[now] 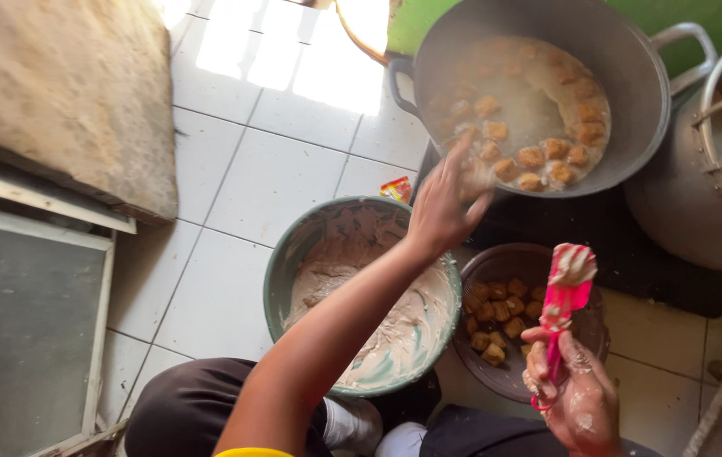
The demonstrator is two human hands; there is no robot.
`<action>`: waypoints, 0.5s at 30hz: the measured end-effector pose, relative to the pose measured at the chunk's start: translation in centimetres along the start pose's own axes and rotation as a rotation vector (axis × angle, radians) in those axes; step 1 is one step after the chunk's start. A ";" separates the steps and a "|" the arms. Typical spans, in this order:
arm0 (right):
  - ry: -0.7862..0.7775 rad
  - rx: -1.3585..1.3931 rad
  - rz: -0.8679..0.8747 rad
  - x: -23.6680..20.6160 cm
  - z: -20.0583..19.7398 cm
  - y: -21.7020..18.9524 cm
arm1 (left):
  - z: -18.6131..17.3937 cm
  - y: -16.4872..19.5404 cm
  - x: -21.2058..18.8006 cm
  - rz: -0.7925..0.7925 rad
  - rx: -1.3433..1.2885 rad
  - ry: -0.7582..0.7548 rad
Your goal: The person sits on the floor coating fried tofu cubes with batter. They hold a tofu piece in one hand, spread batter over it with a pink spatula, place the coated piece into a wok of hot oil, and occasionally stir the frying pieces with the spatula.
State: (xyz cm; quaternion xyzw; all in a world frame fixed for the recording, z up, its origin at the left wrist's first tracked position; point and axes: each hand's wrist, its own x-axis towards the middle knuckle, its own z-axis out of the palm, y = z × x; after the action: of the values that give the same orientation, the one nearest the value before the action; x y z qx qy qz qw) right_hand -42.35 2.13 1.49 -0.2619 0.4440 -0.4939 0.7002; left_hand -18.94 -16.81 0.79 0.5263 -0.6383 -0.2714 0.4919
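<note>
Left hand (446, 199), fingers loosely curled on a battered piece, reaches over the wok (539, 93). Right hand (577, 398) grips a pink spatula (566, 296), fingers wrapped tight. Batter bowl (293, 245) and tofu bowl (509, 377) sit below.

**Colours at the Cooking Spot**

The mixing basin (281, 271) is grey-green, smeared inside with pale beige batter (395, 334). The spatula (566, 296) in the right hand (577, 402) is bright pink, streaked creamy white. Golden-brown fried pieces (496, 317) fill a dull brown bowl (591, 334). The big wok (632, 76) is dark grey (its oil murky tan). Floor tiles (251, 186) are white with grey grout lines; the wall (674, 13) is green.
</note>
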 end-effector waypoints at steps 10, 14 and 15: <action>0.182 0.061 -0.424 5.9 -6.1 -3.5 | -4.8 2.5 -1.2 -0.139 0.079 -0.172; 0.472 -0.181 -0.310 12.2 -10.8 0.8 | -8.7 2.6 -7.5 -0.263 0.100 -0.286; 0.603 -0.319 -0.261 13.5 -11.8 2.6 | -9.6 2.7 -9.0 -0.185 0.039 -0.292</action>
State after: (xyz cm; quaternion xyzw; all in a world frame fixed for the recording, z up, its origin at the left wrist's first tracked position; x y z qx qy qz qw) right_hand -49.93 -8.49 -11.04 -0.2649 0.6648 -0.5585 0.4194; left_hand -11.62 -5.90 3.62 0.5472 -0.6568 -0.3769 0.3565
